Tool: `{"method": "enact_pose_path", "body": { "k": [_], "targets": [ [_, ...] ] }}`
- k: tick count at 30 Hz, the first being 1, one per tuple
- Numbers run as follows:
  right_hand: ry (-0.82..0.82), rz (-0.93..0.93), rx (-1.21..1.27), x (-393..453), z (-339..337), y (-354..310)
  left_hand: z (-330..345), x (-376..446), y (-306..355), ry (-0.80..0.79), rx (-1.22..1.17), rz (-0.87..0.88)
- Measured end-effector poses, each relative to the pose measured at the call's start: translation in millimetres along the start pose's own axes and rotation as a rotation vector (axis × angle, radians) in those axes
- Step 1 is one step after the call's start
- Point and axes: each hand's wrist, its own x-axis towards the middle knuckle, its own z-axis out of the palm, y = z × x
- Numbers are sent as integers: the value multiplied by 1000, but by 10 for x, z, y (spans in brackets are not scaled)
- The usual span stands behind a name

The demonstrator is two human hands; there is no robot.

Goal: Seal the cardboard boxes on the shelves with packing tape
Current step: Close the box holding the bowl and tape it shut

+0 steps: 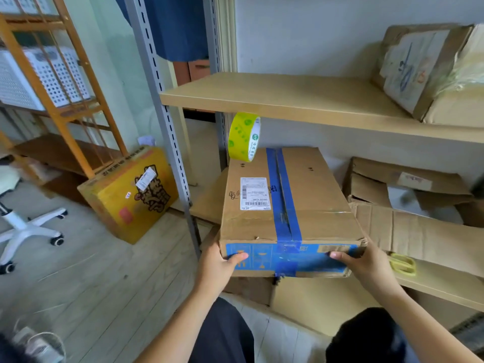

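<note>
Both hands, left (218, 265) and right (366, 265), grip the box (288, 205) at its near corners (tape roll (244, 137) on top).

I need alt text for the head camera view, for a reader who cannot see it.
Two hands, left hand and right hand, grip the near end of a cardboard box sealed with blue tape, half on a shelf. A yellow tape roll stands on edge at its far left corner; yellow scissors lie right.

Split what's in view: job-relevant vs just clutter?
Job:
- cardboard box with blue tape, gripped at its near end by left hand and right hand
- yellow-green tape roll standing on the box's far end
- open box on the shelf

Clutter:
- yellow scissors
- yellow carton on floor
- office chair base
- white basket
</note>
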Motion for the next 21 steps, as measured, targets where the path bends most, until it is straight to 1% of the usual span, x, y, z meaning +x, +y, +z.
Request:
{"method": "enact_pose_path", "body": {
  "k": [2, 4, 5, 6, 7, 8, 9, 11, 12, 13, 14, 15, 18, 19, 20, 21],
  "targets": [
    [-60, -15, -36, 23, -43, -37, -118, 56, 35, -98, 42, 16],
    [-185, 2, -127, 27, -137, -61, -301, 83, 157, -300, 120, 12],
    [-221, 7, -182, 20, -189, -44, -405, 88, 240, -420, 177, -10],
    [-213, 2, -233, -5, -255, -3, -498, 90, 358, -497, 230, -29],
    [-180, -13, -265, -36, -335, 13, -580, 105, 499, -486, 244, -20],
    [-110, -26, -292, -76, -433, 2, -632, 141, 636, -395, 224, 20],
    [-15, -42, -304, -146, -541, -73, -661, 172, 799, -252, 132, 93],
    [184, -123, -230, -243, -708, -394, -692, 229, 1154, 71, -111, 246],
    [240, -180, -167, -263, -753, -624, -702, 272, 1337, 199, -226, 275],
    [253, -213, -104, -259, -789, -917, -726, 322, 1553, 270, -335, 271],
    [239, -224, -22, -215, -802, -1230, -755, 390, 1772, 278, -403, 232],
    [206, -206, 80, -152, -777, -1531, -775, 471, 1978, 218, -439, 167],
    [2, -48, 416, 101, -600, -2371, -757, 622, 2467, -98, -428, -53],
    [-89, 30, 504, 217, -500, -2588, -732, 643, 2562, -156, -409, -72],
    [-165, 111, 585, 330, -384, -2766, -711, 652, 2614, -162, -383, -59],
    [-229, 184, 663, 427, -243, -2916, -710, 642, 2655, -127, -346, -30]
  ]
}}
